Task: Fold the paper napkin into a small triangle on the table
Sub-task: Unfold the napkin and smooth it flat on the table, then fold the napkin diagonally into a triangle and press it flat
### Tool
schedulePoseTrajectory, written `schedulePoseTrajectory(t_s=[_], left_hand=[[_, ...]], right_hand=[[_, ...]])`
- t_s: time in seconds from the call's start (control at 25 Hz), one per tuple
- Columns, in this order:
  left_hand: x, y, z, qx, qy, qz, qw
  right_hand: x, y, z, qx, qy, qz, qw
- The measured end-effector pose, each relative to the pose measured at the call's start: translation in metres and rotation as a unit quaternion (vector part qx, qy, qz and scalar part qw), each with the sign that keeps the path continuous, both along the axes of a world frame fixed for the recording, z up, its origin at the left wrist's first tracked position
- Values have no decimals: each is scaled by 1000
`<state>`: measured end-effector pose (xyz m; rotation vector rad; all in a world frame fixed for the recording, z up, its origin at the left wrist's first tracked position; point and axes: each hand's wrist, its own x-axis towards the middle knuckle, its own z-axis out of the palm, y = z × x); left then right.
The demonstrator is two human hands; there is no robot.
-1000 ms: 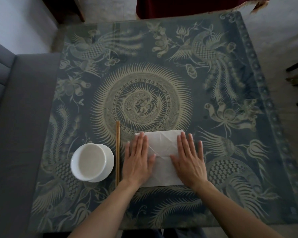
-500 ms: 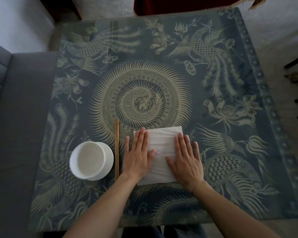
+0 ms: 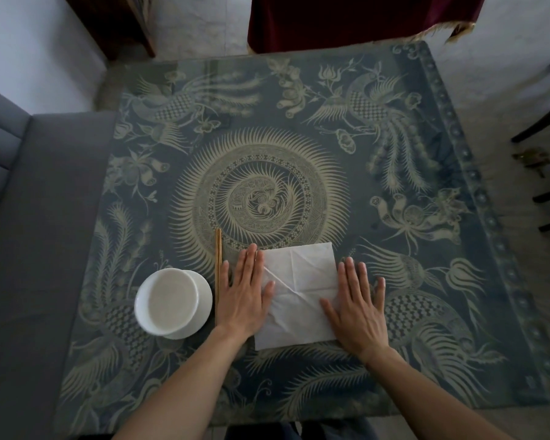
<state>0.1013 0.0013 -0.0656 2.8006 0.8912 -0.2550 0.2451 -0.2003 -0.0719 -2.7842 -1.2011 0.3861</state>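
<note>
No writing, label, brand or number can be read anywhere in the head view. The cloth on the table [image 3: 299, 128] bears only pictures, birds, flowers and a round sunburst figure, with no letters among them. The paper napkin [image 3: 299, 281] shows creases alone, and the white bowl [image 3: 172, 301] and the chopsticks [image 3: 218, 265] carry no marks that can be made out.

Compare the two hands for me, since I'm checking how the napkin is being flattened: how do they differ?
The left hand lies near the chopsticks, covering the napkin's left edge; the right hand covers its right edge. The left hand's fingertips reach the napkin's far edge; the right hand's stop short of it. Both lie flat, palms down, fingers straight.
</note>
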Motion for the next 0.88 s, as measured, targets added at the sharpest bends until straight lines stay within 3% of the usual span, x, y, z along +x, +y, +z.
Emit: schedulePoseTrajectory(t_s=[0.16, 0.48, 0.76, 0.88], left_hand=[[2, 7, 8, -14, -27, -21, 999], [3, 24, 14, -39, 77, -68, 994], [18, 20, 31, 14, -9, -38, 999], [46, 22, 31, -11, -32, -69, 997]], right_hand=[[-17, -15, 5, 13, 9, 50, 999], [-20, -26, 5, -32, 13, 61, 998], [0, -24, 20, -26, 16, 116, 993], [-21, -16, 27, -4, 8, 136, 991]])
